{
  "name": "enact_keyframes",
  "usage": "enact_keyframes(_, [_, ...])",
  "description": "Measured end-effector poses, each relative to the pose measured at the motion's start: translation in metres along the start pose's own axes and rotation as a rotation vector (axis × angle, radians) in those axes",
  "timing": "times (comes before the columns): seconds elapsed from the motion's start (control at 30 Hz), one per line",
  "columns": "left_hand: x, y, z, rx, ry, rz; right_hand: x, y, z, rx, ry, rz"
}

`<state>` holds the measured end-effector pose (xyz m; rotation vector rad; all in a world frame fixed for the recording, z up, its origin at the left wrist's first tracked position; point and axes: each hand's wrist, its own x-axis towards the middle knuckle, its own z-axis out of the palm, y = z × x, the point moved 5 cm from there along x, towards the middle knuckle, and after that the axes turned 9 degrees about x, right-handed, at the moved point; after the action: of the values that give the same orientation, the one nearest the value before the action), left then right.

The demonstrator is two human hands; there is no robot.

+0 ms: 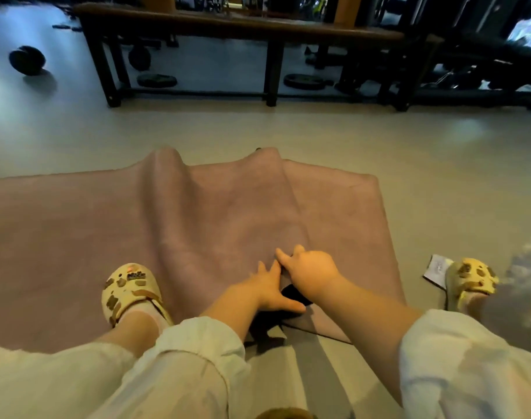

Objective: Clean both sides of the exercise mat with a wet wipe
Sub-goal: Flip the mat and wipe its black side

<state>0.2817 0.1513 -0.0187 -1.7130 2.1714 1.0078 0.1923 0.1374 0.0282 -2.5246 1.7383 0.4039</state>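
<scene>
The mauve exercise mat (228, 213) lies on the floor, rumpled, with two raised ridges running away from me. Both hands are at its near edge, close together. My left hand (270, 290) rests on the mat with fingers straight and thumb spread to the right. My right hand (311, 269) grips a fold of the mat, its fingers curled over the material. A dark patch (294, 293) shows between and under the hands; I cannot tell whether it is the mat's underside or shadow. No wipe is visible in either hand.
My left foot, in a cream clog (131, 290), stands on the mat; my right foot's clog (470, 281) is on the floor beside a small white packet or sheet (436, 269). A dark bench (237, 28), weight plates (303, 81) and a ball (27, 60) lie beyond.
</scene>
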Motion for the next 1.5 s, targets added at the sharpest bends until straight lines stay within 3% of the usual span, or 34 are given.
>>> enact_keyframes(0.13, [0.005, 0.027, 0.003, 0.215, 0.028, -0.14, -0.019, 0.023, 0.025, 0.01, -0.008, 0.018])
enact_keyframes(0.23, [0.009, 0.033, 0.018, 0.336, -0.046, -0.181, -0.035, 0.025, 0.055, 0.132, -0.071, 0.081])
enact_keyframes(0.37, [0.016, 0.03, 0.033, 0.344, -0.119, -0.179, -0.035, 0.04, 0.074, 0.309, -0.179, 0.088])
enact_keyframes(0.5, [0.023, 0.032, 0.039, 0.376, -0.106, -0.201, -0.037, 0.073, 0.09, 0.709, -0.433, 0.1])
enact_keyframes(0.57, [0.027, 0.036, 0.042, 0.393, -0.122, -0.215, -0.036, 0.102, 0.094, 0.867, -0.372, 0.218])
enact_keyframes(0.67, [0.037, 0.036, 0.047, 0.415, -0.169, -0.227, -0.031, 0.163, 0.11, 0.785, -0.194, 0.558])
enact_keyframes(0.77, [0.045, 0.036, 0.046, 0.385, -0.188, -0.222, -0.039, 0.205, 0.152, 0.804, -0.218, 0.952])
enact_keyframes(1.0, [0.045, 0.054, 0.037, 0.338, -0.173, -0.119, -0.054, 0.2, 0.188, 0.949, -0.232, 1.183])
enact_keyframes(1.1, [0.045, 0.059, 0.04, 0.343, -0.19, -0.119, -0.049, 0.2, 0.179, 0.998, -0.237, 1.027])
enact_keyframes(1.33, [0.043, 0.071, 0.033, 0.254, -0.122, -0.149, -0.003, 0.21, 0.062, 0.895, 0.223, 0.62])
enact_keyframes(1.5, [0.042, 0.079, 0.02, 0.101, 0.013, -0.213, -0.015, 0.271, -0.016, 0.606, 0.442, 0.603])
